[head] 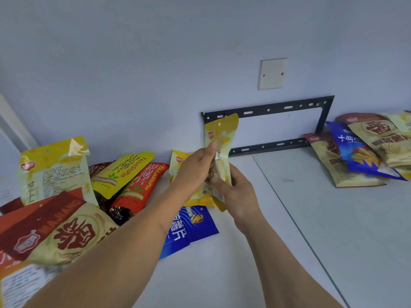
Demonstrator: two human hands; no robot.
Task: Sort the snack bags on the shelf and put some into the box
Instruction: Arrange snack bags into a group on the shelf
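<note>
Head view: both hands hold one yellow snack bag (221, 138) upright above the white shelf (333, 207), in front of a black wall bracket (266, 110). The left hand (195, 167) pinches the bag's middle from the left; the right hand (235, 192) grips its lower part, fingers curled round it. Another yellow bag (178, 163) lies just behind the left hand, a blue bag (191, 230) under the forearms. A heap of bags (66, 196) sits at left, a smaller pile (367, 152) at far right, well apart.
</note>
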